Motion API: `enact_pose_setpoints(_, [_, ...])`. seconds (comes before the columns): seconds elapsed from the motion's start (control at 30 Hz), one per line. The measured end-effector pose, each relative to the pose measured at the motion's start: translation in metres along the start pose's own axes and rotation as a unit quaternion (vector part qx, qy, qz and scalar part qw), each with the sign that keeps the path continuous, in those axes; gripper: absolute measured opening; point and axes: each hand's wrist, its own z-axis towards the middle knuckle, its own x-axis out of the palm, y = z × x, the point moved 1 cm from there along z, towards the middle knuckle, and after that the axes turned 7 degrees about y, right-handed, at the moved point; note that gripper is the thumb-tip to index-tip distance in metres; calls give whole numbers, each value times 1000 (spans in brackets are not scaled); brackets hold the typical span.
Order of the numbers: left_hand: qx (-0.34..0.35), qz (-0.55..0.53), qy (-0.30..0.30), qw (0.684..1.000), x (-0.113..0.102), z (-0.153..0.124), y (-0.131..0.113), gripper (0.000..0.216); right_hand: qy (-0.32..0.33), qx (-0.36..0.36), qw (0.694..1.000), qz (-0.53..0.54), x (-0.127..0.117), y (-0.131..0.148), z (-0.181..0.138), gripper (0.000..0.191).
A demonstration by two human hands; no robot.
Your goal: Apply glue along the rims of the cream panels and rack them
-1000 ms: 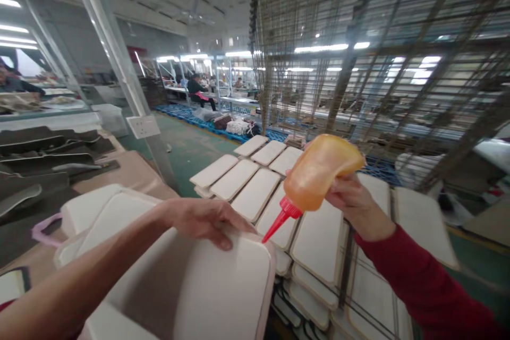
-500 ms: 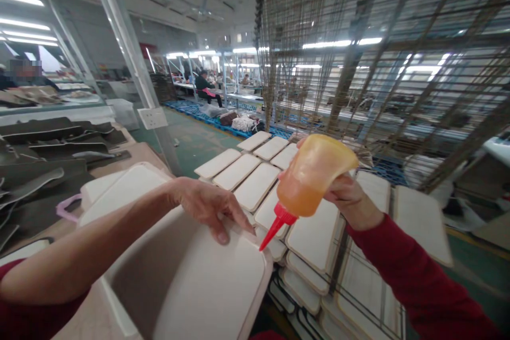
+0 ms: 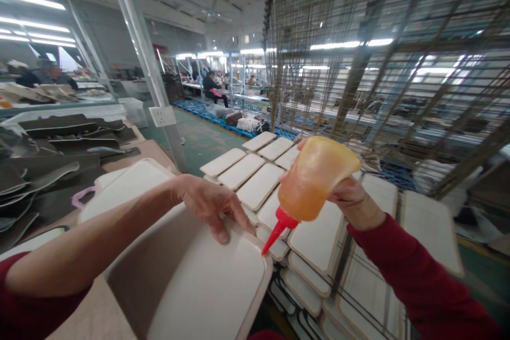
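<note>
My right hand [image 3: 353,203] grips an orange squeeze bottle [image 3: 314,179] tilted down to the left. Its red nozzle [image 3: 274,234] touches the far right corner of a white rounded panel [image 3: 211,292] in front of me. My left hand [image 3: 211,204] rests on the far edge of that panel, fingers pressed down on it close to the nozzle. The panel lies on top of a cream, box-like piece [image 3: 151,260] on the work table.
Rows of similar white panels [image 3: 258,183] lie on a wire rack [image 3: 358,276] to the right and beyond. Tall wire shelving [image 3: 378,53] rises behind. Dark cut pieces [image 3: 48,164] are stacked at the left. A metal post [image 3: 147,64] carries a socket; other people sit far off.
The nozzle tip has slid a little along the panel's far right corner. My left hand keeps pressing the edge. The view has shifted slightly to the left.
</note>
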Motion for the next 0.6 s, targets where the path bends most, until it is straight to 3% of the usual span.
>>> enact_pose_setpoints(0.13, [14,-18,-26,999,1,-5,3,62,-11,3,1000,-7,-3,-2,-1,58])
enact_pose_setpoints(0.37, [18,-81,-92,992,1,-20,17,56,-84,-32,996,-24,-14,-13,-12,56])
enact_pose_setpoints(0.6, [53,-139,-129,980,-3,-32,36,55,-107,-76,990,-41,-3,-19,-22,72])
